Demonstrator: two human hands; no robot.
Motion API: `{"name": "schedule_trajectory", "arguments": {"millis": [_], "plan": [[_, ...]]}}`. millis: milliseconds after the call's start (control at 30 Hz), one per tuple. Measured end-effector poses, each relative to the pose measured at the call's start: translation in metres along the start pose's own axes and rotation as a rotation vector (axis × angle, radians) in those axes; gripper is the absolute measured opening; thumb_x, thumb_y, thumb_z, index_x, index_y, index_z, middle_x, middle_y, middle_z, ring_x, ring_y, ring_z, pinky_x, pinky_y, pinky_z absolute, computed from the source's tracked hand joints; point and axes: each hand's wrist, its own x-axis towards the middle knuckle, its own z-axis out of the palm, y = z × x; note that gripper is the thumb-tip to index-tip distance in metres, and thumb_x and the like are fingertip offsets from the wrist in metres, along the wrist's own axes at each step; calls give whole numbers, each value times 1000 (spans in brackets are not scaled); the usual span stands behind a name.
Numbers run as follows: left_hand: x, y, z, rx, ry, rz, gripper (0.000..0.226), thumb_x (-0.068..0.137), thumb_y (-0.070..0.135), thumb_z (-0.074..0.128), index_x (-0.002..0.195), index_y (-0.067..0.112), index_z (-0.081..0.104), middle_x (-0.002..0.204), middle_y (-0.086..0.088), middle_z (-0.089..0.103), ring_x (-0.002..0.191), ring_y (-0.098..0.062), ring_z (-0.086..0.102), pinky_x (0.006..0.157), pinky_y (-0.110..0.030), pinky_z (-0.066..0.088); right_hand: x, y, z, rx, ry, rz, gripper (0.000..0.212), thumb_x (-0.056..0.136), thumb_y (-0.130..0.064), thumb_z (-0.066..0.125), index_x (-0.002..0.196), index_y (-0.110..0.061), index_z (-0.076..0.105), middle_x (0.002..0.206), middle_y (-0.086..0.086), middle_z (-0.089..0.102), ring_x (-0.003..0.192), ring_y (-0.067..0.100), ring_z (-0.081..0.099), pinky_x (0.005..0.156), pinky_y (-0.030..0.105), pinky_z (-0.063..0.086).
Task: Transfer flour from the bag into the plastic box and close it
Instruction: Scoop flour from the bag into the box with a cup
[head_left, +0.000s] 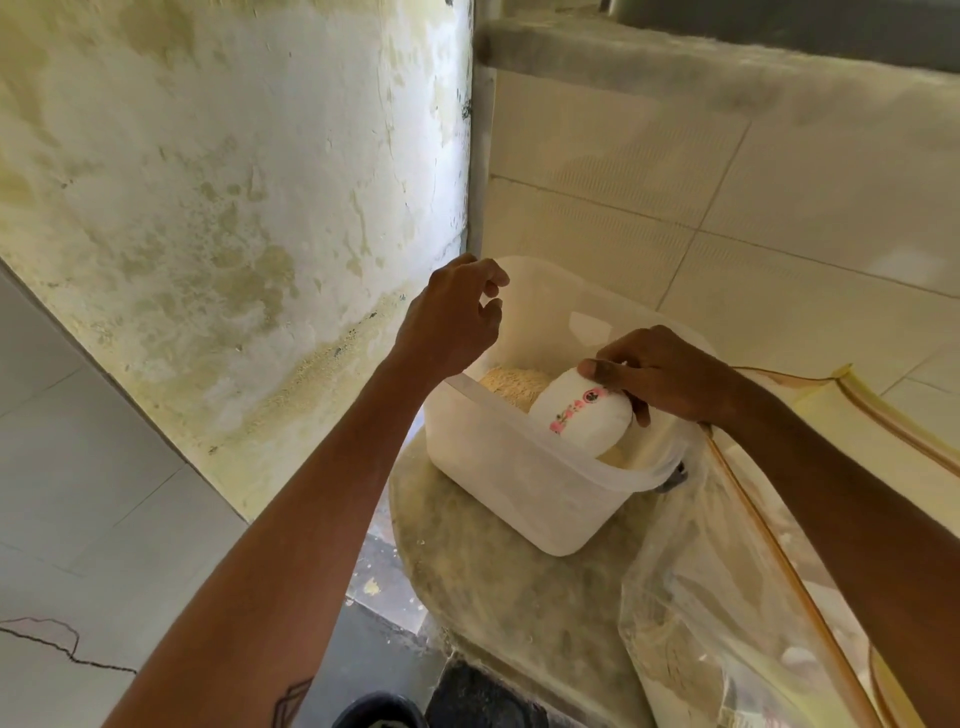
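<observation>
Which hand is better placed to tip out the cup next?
Right. The right hand already grips the white plastic cup with pink print inside the translucent plastic box, over the flour. The left hand hovers empty at the far rim.

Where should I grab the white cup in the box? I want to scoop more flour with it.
Grip the white cup round its rounded side wall near the upper end, coming from above right, as the right hand does. It lies tilted inside the plastic box, whose walls block the other sides. The left hand hovers at the far rim, holding nothing.
</observation>
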Motion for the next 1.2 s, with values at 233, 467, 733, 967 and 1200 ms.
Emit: {"name": "schedule_trajectory", "arguments": {"millis": [233, 467, 733, 967, 1200], "plan": [[-3, 10, -5, 102, -28, -12, 26, 97, 19, 64, 123, 19, 68, 122, 5, 64, 90, -12, 65, 76, -30, 46, -20, 1, -22, -290, 278, -258, 72, 92, -78, 37, 88, -14, 69, 73, -6, 71, 59, 10, 66, 50, 41, 54], [-6, 46, 9, 162, -25, -5, 21, 97, 29, 63, 117, 28, 69, 116, 12, 67, 101, -17, 66, 79, -32, 42, -79, 9, -58, -305, 487, -445, 39, 101, -40, 56, 91, -5, 67, 78, -4, 63, 61, 12, 57, 52, 32, 49], [-9, 118, 53, -131, -161, 117, 19, 98, 30, 58, 113, 31, 69, 109, 17, 66, 89, -5, 65, 85, -41, 58, -166, 38, -83, -349, 537, -367, 37, 94, -38, 66, 92, -1, 70, 83, 1, 65, 67, 21, 61, 59, 30, 49], [-29, 161, 93, -135, -481, 240, 24, 99, 46, 61, 116, 30, 65, 123, 10, 54, 111, -12, 54, 97, -43, 51, -209, 66, -99, -378, 353, -298, 39, 92, -49, 67, 95, -10, 71, 78, -2, 70, 64, 10, 65, 56, 30, 55], [-38, 162, 103, -166, -439, 291, 40, 89, 17, 74, 128, 15, 64, 121, 9, 59, 112, -10, 58, 99, -36, 50, -176, 87, -53, -556, -249, 95, 26, 87, -58, 68, 98, -35, 65, 86, -16, 62, 79, 5, 58, 72, 28, 49]]}}
